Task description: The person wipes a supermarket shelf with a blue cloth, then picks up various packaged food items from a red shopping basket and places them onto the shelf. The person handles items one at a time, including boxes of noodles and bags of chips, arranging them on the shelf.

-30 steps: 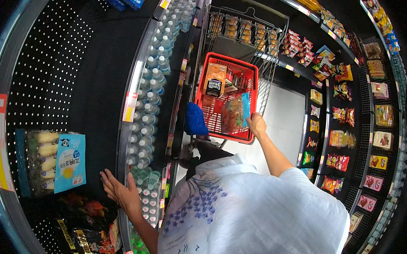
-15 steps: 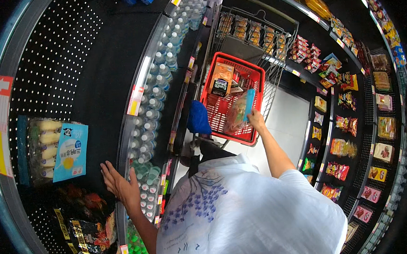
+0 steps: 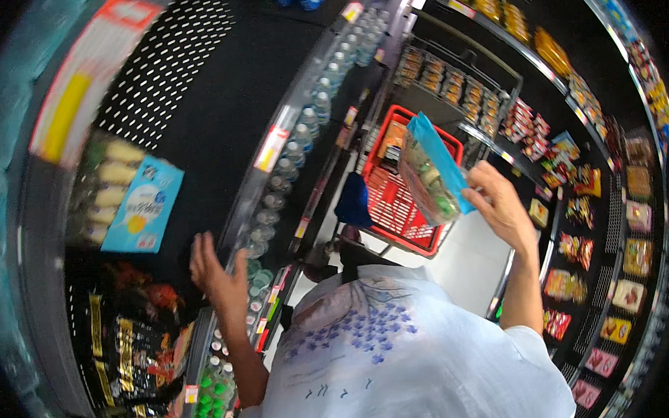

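The clear package [image 3: 429, 176] with a blue band hangs tilted above the red basket [image 3: 397, 211], its blue-banded edge facing the right hand. The contents show pale and green through the clear film. The right hand [image 3: 505, 206] has its grip clamped on the blue edge, thumb and fingers together on the film. Whether the package touches the basket cannot be told.

Inside the basket, an orange box [image 3: 393, 139] lies at the far end, partly covered by the package. A dark blue object [image 3: 353, 200] is just beside the basket's left wall. A metal wire frame [image 3: 521, 84] extends beyond the basket.

The left hand [image 3: 223, 283] is at the front edge of the dark shelf [image 3: 212, 151]. Its grip is apart and holds nothing visible; contact with the edge cannot be confirmed. On this shelf, near the left hand, are a blue-labelled package [image 3: 144, 207] of pale pieces and black-and-gold packages [image 3: 139, 366].

Clear bottles [image 3: 308, 125] stand in rows below the shelf edge; green-capped bottles [image 3: 211, 404] stand nearer the person. Snack packs [image 3: 576, 249] line the shelving at right.
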{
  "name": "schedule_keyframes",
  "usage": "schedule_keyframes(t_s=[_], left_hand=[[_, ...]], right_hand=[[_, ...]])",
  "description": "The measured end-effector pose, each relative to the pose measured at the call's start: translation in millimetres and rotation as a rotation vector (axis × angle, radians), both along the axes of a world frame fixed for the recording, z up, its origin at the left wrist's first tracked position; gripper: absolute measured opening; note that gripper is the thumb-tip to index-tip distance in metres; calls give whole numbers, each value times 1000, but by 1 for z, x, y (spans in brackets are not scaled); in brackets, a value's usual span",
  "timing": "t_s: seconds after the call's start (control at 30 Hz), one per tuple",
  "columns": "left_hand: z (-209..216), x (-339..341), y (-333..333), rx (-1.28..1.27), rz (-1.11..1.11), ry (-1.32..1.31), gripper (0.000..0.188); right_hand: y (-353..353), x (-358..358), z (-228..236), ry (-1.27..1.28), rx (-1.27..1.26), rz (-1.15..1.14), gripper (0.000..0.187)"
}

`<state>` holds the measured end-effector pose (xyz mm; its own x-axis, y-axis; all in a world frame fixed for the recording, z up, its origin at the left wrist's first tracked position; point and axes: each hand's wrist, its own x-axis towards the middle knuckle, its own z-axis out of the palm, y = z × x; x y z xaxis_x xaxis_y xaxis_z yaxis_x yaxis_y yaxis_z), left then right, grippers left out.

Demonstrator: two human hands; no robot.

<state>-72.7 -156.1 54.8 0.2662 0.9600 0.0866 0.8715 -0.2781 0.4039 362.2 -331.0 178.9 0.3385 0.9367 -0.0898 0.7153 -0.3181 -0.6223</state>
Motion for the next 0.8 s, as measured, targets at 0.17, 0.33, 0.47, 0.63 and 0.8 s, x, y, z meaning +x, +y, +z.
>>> schedule_keyframes(t_s=[0.17, 0.33, 0.47, 0.63, 0.8], left_hand=[[14, 44, -13, -151, -193, -487, 91], [6, 64, -18, -219, -260, -591, 114], [-18, 51, -15, -309, -135, -586, 89], [22, 35, -10, -231, 90, -872, 41], [4, -1, 14, 75, 286, -958, 63]], right_hand=[[46, -26, 50, -58, 242, 160, 9], [99, -68, 63, 84, 473, 372, 6], [152, -108, 52, 367, 594, 476, 7], [210, -159, 49, 619, 559, 517, 12], [280, -198, 44, 858, 643, 707, 14]])
